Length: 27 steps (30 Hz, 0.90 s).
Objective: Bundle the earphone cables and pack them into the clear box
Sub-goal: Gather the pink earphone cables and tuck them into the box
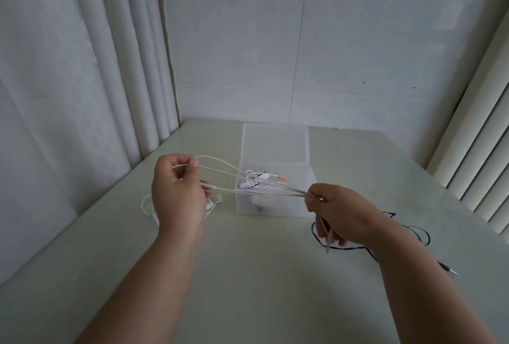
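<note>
At the centre of the frame I stretch the white earphone cable (256, 188) between my left hand (176, 192) and right hand (341, 213), both pinching its loops, before the clear box (275, 151). It seems light and limp; I should grip the loop ends firmly.

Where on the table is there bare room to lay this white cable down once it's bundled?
The glossy pale table is bare in front of the clear plastic box, between the two forearms. Crowded spots: loose white cable loops beside the left hand, and the dark blue cable under the right hand.
</note>
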Tool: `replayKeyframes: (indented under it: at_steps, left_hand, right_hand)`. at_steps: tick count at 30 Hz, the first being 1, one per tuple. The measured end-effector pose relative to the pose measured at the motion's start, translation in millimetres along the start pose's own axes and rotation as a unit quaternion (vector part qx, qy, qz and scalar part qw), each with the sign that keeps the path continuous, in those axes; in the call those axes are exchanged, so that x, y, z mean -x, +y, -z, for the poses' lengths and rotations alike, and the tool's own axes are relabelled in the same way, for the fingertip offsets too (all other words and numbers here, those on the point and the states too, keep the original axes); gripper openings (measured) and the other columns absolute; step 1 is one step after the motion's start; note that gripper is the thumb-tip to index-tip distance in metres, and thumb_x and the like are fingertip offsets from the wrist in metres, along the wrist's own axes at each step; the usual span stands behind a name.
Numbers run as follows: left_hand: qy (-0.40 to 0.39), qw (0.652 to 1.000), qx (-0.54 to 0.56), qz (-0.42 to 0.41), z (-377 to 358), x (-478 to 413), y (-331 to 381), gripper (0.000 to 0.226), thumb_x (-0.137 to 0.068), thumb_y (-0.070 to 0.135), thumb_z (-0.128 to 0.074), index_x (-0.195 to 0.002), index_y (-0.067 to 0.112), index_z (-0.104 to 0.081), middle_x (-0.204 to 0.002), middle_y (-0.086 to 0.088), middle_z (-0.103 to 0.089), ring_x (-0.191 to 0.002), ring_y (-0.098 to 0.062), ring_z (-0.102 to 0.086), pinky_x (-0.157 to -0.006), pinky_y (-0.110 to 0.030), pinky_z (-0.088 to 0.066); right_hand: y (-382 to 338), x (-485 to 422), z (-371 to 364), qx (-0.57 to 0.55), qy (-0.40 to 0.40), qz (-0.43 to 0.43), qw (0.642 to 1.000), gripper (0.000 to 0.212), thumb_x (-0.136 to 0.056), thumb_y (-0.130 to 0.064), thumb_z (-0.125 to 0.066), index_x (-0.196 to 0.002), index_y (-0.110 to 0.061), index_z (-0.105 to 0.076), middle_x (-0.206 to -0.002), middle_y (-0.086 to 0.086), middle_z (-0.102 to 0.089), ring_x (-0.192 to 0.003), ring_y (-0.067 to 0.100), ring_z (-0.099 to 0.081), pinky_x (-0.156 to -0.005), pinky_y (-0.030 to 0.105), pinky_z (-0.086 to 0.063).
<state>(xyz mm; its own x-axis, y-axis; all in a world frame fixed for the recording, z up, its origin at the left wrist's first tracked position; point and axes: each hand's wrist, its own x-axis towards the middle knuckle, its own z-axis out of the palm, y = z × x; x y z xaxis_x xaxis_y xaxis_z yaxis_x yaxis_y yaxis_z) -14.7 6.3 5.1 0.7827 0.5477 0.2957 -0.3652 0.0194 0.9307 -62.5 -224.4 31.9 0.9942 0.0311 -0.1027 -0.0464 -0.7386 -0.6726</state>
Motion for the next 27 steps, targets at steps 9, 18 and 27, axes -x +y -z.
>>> replayKeyframes:
  at_steps: [9, 18, 27]
  left_hand:
    - [0.031, 0.999, -0.036, 0.017, 1, -5, -6, 0.006, -0.096, 0.022, -0.051, -0.093, 0.025, -0.048, -0.071, -0.002, -0.059, -0.052, -0.026, -0.058, -0.049, -0.031, -0.045]
    - [0.03, 0.997, -0.07, 0.005, 2, -3, -4, 0.023, -0.094, 0.018, -0.053, -0.078, 0.033, -0.05, -0.072, -0.003, -0.055, -0.053, -0.023, -0.053, -0.057, -0.042, -0.049]
    - [0.037, 0.99, -0.12, 0.063, 4, -2, 0, 0.021, -0.088, 0.008, -0.053, -0.105, 0.018, -0.058, -0.097, 0.0, -0.057, -0.07, -0.008, -0.055, -0.058, -0.017, -0.04]
  right_hand:
    - [5, -3, 2, 0.052, 0.024, 0.038, 0.998, 0.022, -0.099, -0.027, -0.045, -0.079, -0.023, -0.054, -0.056, -0.006, -0.059, -0.041, 0.0, -0.047, -0.051, 0.021, -0.039]
    - [1, 3, 7, -0.074, 0.036, 0.023, 0.996, 0.018, -0.097, -0.021, -0.049, -0.084, -0.014, -0.059, -0.05, 0.0, -0.056, -0.039, 0.016, -0.049, -0.04, 0.022, -0.04]
    - [3, 4, 5, -0.127, -0.034, 0.036, 0.991, 0.024, -0.098, -0.018, -0.052, -0.088, -0.012, -0.073, -0.057, 0.0, -0.042, -0.044, 0.013, -0.035, -0.042, 0.023, -0.031]
